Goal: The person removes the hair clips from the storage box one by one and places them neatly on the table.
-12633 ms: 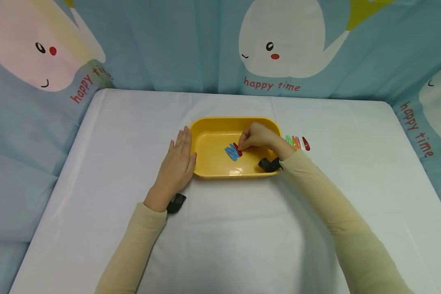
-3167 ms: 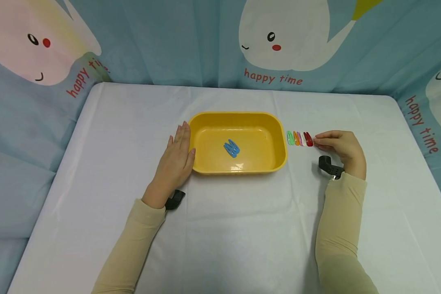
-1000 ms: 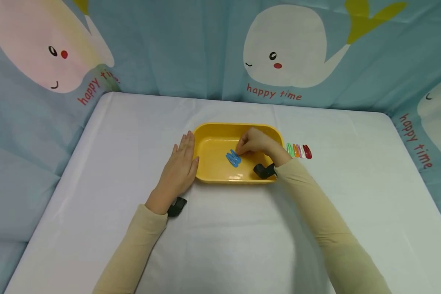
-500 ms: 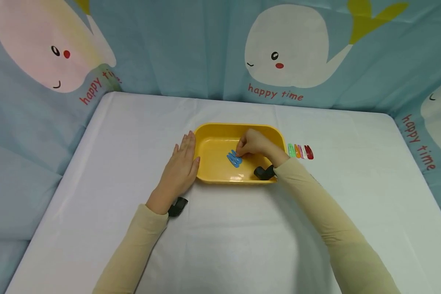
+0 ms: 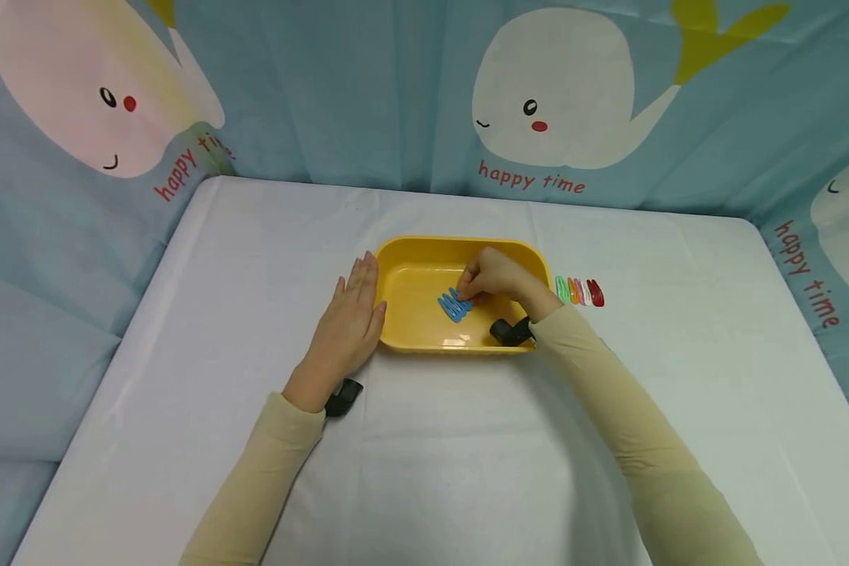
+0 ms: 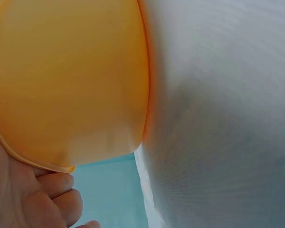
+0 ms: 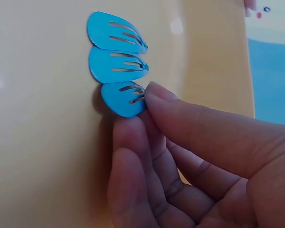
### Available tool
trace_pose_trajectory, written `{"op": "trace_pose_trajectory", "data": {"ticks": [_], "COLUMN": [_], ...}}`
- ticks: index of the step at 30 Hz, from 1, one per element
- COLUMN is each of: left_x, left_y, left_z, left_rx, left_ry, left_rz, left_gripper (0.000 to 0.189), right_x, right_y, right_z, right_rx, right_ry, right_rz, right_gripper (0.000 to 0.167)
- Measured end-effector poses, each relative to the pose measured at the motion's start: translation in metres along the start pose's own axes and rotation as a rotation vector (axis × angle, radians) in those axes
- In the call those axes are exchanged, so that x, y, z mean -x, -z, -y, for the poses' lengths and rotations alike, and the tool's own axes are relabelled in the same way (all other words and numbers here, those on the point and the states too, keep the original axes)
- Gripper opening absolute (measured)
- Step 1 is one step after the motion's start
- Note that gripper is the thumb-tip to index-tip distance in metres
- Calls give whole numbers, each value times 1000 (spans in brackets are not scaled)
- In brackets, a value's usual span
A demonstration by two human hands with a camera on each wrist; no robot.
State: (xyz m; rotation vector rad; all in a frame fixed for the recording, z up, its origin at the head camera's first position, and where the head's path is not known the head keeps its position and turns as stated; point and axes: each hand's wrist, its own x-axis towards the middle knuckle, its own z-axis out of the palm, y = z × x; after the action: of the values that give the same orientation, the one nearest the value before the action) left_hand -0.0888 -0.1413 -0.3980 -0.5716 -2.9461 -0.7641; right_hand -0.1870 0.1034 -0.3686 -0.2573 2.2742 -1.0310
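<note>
In the head view my left hand lies with straight fingers along the left rim of a yellow tray. The left wrist view has the tray's outer wall above the fingertips. Inside the tray, my right hand pinches a blue snap hair clip between thumb and fingers. Two more blue hair clips lie side by side on the tray floor, right beside the pinched one. The pinched clip looks tilted, one end lifted toward the thumb.
Right of the tray, a row of hair clips in green, orange, purple, white and red lies on the white tablecloth. A blue whale-print curtain hangs behind the table. The black wrist camera overlaps the tray's front right corner.
Earlier a red clip went from the tray to the right end of the row. My right hand then came back into the tray and now draws a blue clip slightly right. The left hand stays.
</note>
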Motion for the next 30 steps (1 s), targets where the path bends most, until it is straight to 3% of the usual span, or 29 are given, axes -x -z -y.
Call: {"op": "trace_pose_trajectory", "data": {"ticks": [14,30], "left_x": [0,-1], "left_y": [1,1], "left_z": [1,-1], "left_rx": [9,9], "left_ry": [0,1], "left_rz": [-3,-2], "left_gripper": [59,60], "right_x": [7,38], "right_y": [3,25], "right_z": [5,2], "right_rx": [-51,-126], "right_ry": [42,91], "right_rz": [1,-71], "right_gripper": [10,15]}}
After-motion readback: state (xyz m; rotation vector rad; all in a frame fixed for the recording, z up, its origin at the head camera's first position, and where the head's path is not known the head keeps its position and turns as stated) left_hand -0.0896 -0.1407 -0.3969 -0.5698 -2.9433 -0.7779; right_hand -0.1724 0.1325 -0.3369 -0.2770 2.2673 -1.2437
